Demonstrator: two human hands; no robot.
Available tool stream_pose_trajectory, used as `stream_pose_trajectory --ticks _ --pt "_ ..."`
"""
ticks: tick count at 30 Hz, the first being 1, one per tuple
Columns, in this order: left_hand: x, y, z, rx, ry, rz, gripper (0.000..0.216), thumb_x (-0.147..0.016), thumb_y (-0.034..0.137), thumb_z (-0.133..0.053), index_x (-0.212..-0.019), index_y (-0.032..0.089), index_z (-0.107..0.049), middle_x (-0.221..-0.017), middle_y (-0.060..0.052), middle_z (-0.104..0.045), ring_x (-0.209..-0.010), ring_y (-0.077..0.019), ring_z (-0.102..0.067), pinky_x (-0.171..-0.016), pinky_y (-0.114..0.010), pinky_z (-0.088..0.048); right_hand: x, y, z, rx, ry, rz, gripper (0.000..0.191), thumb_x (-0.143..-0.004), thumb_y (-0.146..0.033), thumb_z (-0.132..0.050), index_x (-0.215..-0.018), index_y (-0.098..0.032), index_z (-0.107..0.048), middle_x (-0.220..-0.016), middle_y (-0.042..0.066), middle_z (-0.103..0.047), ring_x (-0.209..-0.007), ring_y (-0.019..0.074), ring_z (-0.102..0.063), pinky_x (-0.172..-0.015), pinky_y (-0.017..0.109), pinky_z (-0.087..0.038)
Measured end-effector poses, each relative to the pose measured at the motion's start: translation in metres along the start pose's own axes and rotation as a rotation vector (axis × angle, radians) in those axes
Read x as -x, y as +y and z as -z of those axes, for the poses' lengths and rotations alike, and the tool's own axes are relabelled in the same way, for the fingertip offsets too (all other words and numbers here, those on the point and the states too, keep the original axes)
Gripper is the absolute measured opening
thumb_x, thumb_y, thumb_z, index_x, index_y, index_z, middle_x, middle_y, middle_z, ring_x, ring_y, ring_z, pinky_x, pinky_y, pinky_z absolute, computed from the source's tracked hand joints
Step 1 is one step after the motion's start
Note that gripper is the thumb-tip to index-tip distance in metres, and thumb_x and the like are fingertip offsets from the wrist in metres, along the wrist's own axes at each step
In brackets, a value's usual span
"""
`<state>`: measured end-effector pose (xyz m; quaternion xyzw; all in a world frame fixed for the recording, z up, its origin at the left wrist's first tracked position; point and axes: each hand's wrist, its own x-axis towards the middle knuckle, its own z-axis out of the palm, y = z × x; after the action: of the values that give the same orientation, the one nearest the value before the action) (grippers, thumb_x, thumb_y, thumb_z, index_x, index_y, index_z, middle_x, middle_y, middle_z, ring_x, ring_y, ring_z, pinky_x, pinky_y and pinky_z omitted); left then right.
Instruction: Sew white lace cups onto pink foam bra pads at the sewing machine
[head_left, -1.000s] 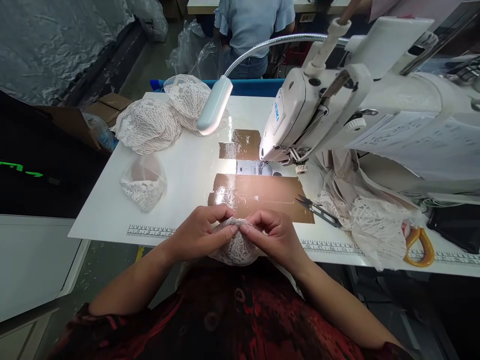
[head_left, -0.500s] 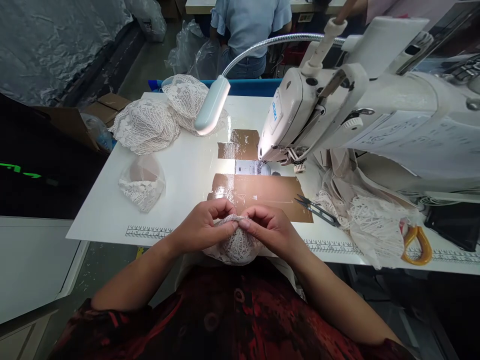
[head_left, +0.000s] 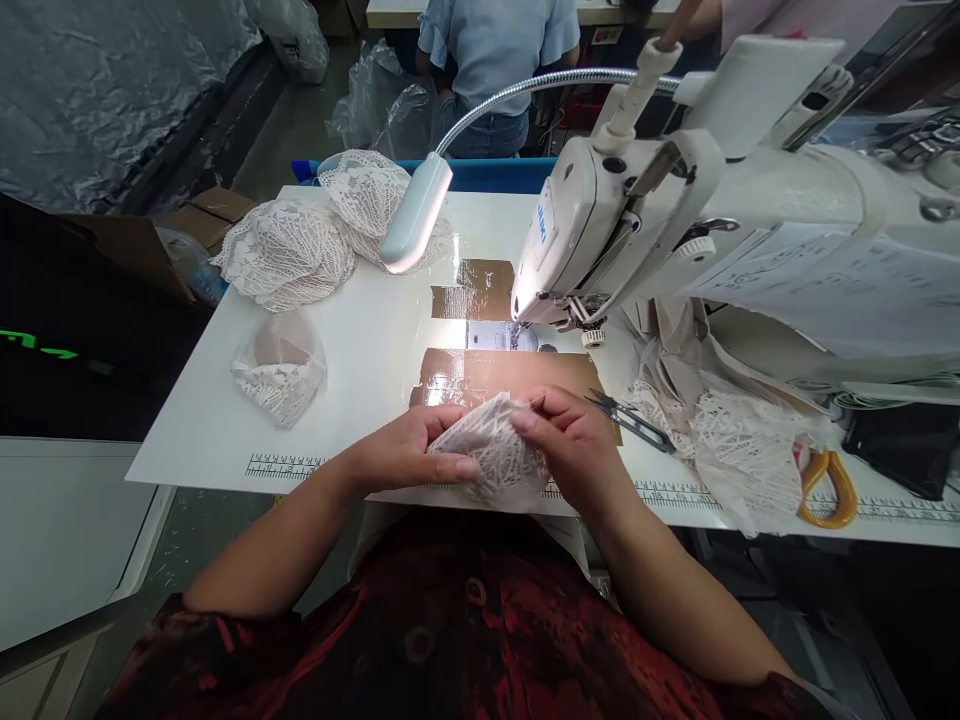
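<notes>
A pale lace cup [head_left: 499, 460], like a bra cup, is held up between both hands at the table's front edge. My left hand [head_left: 412, 450] grips its left side, thumb on the near face and fingers behind it. My right hand [head_left: 577, 440] pinches the cup's upper right edge between thumb and fingers. Just beyond them lies brown tape [head_left: 525, 370] on the tabletop, in front of the sewing machine [head_left: 570, 230] and its metal needle plate [head_left: 491, 336]. Thread snips [head_left: 634, 420] rest right of my right hand.
Stacked lace cups [head_left: 289, 255] sit at the back left, with a single lace-and-mesh cup [head_left: 281, 368] nearer. Lace pieces [head_left: 742, 450] and orange-handled scissors [head_left: 829, 490] lie at right. A lamp [head_left: 416, 215] hangs over the white table [head_left: 195, 400]. A person [head_left: 495, 60] sits beyond.
The lace cup has been raised and turned, so its side now faces up between my hands. My right hand has shifted right and slightly up, while my left thumb has moved down onto the lace.
</notes>
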<state>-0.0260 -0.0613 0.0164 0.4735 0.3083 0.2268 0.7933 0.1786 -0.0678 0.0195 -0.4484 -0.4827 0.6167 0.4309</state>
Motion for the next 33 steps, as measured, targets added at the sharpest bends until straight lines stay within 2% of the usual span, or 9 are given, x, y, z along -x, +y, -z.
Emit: stream_pose_trajectory --ticks 2,4,6,9,11,13,22,28,33 --pt "0.003 -0.013 -0.001 0.213 -0.02 0.007 0.052 -0.066 0.049 -0.075 -0.102 0.013 -0.062 -0.093 -0.009 -0.065 -0.086 -0.0216 -0.061 -0.076 -0.03 -0.047 -0.002 0.003 0.002 -0.182 0.132 -0.044 0.015 -0.076 -0.036 -0.066 -0.077 -0.022 -0.062 -0.067 -0.003 -0.06 -0.058 0.0106 -0.053 -0.056 0.024 -0.044" --pt "0.005 -0.027 -0.008 0.467 0.042 -0.052 0.074 -0.063 0.071 -0.065 -0.11 0.014 -0.06 -0.103 -0.014 -0.065 -0.096 -0.0282 -0.062 -0.082 -0.037 -0.049 -0.005 0.007 0.003 -0.263 0.262 -0.049 0.017 -0.076 -0.037 -0.065 -0.083 -0.023 -0.06 -0.073 -0.002 -0.063 -0.066 0.0128 -0.058 -0.063 0.026 -0.048" --pt "0.005 -0.039 -0.02 0.614 0.112 -0.112 0.088 -0.06 0.082 -0.055 -0.118 0.016 -0.056 -0.116 -0.015 -0.062 -0.108 -0.032 -0.058 -0.089 -0.042 -0.049 -0.009 0.014 0.002 -0.274 0.346 -0.031 0.021 -0.076 -0.039 -0.064 -0.089 -0.024 -0.059 -0.082 0.0 -0.065 -0.075 0.0155 -0.061 -0.067 0.029 -0.05" --pt "0.001 -0.045 -0.037 0.554 0.255 -0.111 0.064 -0.07 0.06 -0.067 -0.117 0.017 -0.056 -0.119 -0.014 -0.062 -0.108 -0.0278 -0.059 -0.091 -0.038 -0.049 -0.015 0.027 -0.001 -0.269 0.337 -0.036 0.025 -0.078 -0.04 -0.062 -0.095 -0.022 -0.057 -0.091 0.003 -0.066 -0.084 0.018 -0.063 -0.071 0.031 -0.051" --pt "-0.003 -0.042 -0.043 0.463 0.378 -0.106 0.047 -0.074 0.036 -0.073 -0.113 0.015 -0.058 -0.11 -0.012 -0.066 -0.098 -0.0234 -0.064 -0.084 -0.033 -0.051 -0.017 0.033 -0.002 -0.283 0.308 -0.06 0.025 -0.078 -0.039 -0.062 -0.094 -0.021 -0.056 -0.09 0.004 -0.067 -0.086 0.0185 -0.063 -0.072 0.032 -0.052" --pt "-0.004 -0.036 -0.043 0.41 0.455 -0.128 0.042 -0.073 0.026 -0.074 -0.111 0.014 -0.058 -0.104 -0.01 -0.068 -0.091 -0.0215 -0.065 -0.076 -0.03 -0.053 -0.019 0.036 -0.001 -0.321 0.317 -0.089 0.025 -0.075 -0.037 -0.065 -0.091 -0.021 -0.056 -0.087 0.003 -0.066 -0.086 0.0183 -0.063 -0.073 0.031 -0.052" --pt "0.007 -0.029 -0.037 0.343 0.394 -0.181 0.034 -0.078 0.019 -0.068 -0.11 0.013 -0.061 -0.092 -0.009 -0.068 -0.088 -0.0203 -0.064 -0.076 -0.03 -0.054 -0.022 0.039 0.007 -0.249 0.384 -0.038 0.034 -0.069 -0.044 -0.07 -0.091 -0.021 -0.057 -0.086 0.003 -0.065 -0.086 0.019 -0.063 -0.071 0.032 -0.054" --pt "0.006 -0.028 -0.04 0.389 0.361 -0.206 0.046 -0.08 0.02 -0.066 -0.124 0.017 -0.053 -0.118 -0.012 -0.063 -0.109 -0.0245 -0.06 -0.09 -0.036 -0.05 -0.019 0.037 0.0 -0.283 0.394 -0.035 0.031 -0.072 -0.04 -0.068 -0.094 -0.021 -0.058 -0.09 0.004 -0.066 -0.089 0.0187 -0.063 -0.073 0.031 -0.053" --pt "-0.001 -0.029 -0.044 0.365 0.427 -0.198 0.057 -0.072 0.018 -0.072 -0.125 0.017 -0.052 -0.126 -0.012 -0.059 -0.116 -0.0264 -0.056 -0.095 -0.036 -0.046 -0.013 0.03 -0.003 -0.228 0.287 -0.02 0.028 -0.079 -0.04 -0.061 -0.1 -0.022 -0.057 -0.097 0.004 -0.067 -0.09 0.0181 -0.062 -0.075 0.031 -0.052"
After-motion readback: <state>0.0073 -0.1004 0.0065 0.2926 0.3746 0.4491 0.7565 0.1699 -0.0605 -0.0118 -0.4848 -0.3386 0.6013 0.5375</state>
